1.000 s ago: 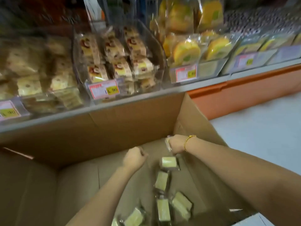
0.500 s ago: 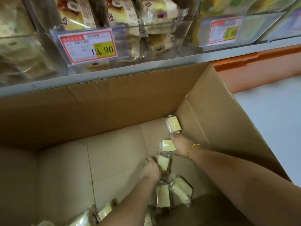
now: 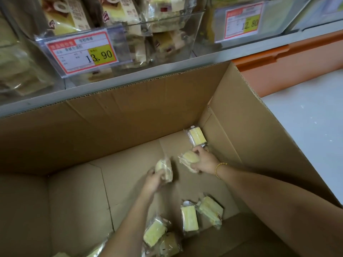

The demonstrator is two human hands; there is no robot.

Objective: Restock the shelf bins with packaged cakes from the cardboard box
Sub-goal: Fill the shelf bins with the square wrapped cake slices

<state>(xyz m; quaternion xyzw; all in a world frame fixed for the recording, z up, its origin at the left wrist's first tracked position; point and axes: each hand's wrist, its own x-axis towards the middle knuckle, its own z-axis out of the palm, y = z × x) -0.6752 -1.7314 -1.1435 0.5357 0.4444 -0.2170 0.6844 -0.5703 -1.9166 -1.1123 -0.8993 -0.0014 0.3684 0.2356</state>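
Observation:
Both hands are down inside a large open cardboard box point(image 3: 130, 115). My left hand point(image 3: 153, 180) grips a clear-wrapped yellow cake point(image 3: 164, 168), lifted off the box floor. My right hand point(image 3: 204, 161), with a gold bracelet on the wrist, holds another wrapped cake point(image 3: 188, 158) near the far right corner. A further packaged cake point(image 3: 197, 137) lies in that corner, just beyond my right hand. Several more wrapped cakes point(image 3: 189, 217) lie loose on the box floor nearer to me. Above the box stands a clear shelf bin point(image 3: 172, 43) with packaged cakes.
A price tag reading 13.90 point(image 3: 81, 52) hangs on the bin's front, and a second tag reading 12.80 point(image 3: 243, 22) marks the bin to the right. A grey shelf edge point(image 3: 167, 71) runs just above the box. An orange base panel point(image 3: 297, 58) and pale floor point(image 3: 306, 127) lie to the right.
The view has dropped closer into the box. Both hands reached down to the cakes; each now holds one, and my left hand has lifted its cake.

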